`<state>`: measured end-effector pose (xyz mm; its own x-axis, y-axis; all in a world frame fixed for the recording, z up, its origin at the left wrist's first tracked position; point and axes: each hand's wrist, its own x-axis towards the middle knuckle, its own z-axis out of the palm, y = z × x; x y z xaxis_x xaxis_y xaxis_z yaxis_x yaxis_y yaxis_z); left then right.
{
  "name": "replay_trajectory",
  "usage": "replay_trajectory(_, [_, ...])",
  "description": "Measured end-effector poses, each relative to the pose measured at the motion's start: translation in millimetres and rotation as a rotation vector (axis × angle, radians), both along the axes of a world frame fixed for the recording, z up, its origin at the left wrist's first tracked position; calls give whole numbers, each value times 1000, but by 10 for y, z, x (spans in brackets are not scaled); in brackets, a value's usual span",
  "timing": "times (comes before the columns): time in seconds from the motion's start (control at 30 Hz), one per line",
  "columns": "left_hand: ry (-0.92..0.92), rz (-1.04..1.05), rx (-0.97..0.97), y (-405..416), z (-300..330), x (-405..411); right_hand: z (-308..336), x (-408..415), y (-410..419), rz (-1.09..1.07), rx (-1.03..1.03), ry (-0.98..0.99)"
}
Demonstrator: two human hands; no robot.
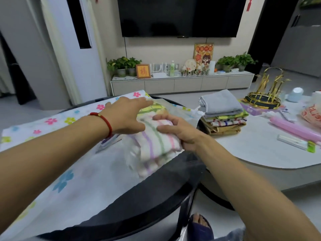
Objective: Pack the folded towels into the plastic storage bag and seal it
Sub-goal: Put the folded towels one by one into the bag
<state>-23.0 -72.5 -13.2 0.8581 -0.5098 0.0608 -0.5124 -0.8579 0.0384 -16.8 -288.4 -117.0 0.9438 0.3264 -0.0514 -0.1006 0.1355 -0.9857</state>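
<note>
A flower-printed plastic storage bag lies flat across a dark round table. At its right edge sits a folded striped towel, pink, green and purple on white, with a yellow-green folded towel behind it. My left hand, with a red bracelet at the wrist, lies flat with fingers spread over the bag and the far towel. My right hand grips the striped towel's right side. A stack of folded towels, grey on top, waits on the pale table to the right.
The pale table also carries a gold rack, a pink roll, a white box and a red-printed bag. A TV cabinet with plants stands at the far wall. My sandalled foot shows below.
</note>
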Motion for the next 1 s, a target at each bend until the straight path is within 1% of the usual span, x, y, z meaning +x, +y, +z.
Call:
replay_trajectory(0.03, [-9, 4, -9, 8, 5, 6, -39, 148, 52, -166, 8, -7])
replay_trajectory(0.07, [-17, 6, -13, 17, 8, 16, -105, 283, 75, -322, -27, 1])
replay_trajectory(0.1, [-26, 7, -12, 25, 8, 31, -187, 389, 86, -436, -95, 23])
replay_trajectory(0.13, [-33, 7, -6, 33, 10, 51, -279, 451, 97, -502, -185, 60])
replay_trajectory(0.2, [-46, 1, 4, 41, 7, 90, -418, 491, 125, -552, -342, 100])
replay_trajectory(0.27, [-62, -5, 8, 34, -36, 101, -451, 495, 113, -563, -567, 5])
replay_trajectory(0.33, [-68, 7, -1, 11, -99, 93, -428, 462, 53, -573, -711, -68])
replay_trajectory(0.43, [-98, 15, -2, -41, -204, 80, -361, 317, -155, -642, -773, -99])
replay_trajectory(0.57, [-139, -24, 48, -156, -327, 126, -288, 101, -631, -867, -860, -204])
replay_trajectory(0.7, [-172, -57, 110, -357, -440, 184, -289, 92, -1121, -1033, -930, -169])
replay_trajectory(0.8, [-187, -75, 134, -490, -492, 236, -318, 256, -1385, -1068, -1043, -163])
replay_trajectory(0.93, [-190, -91, 148, -625, -528, 317, -319, 528, -1649, -1091, -1286, -277])
replay_trajectory(1.0, [-194, -97, 148, -666, -531, 357, -272, 709, -1799, -1102, -1354, -294])
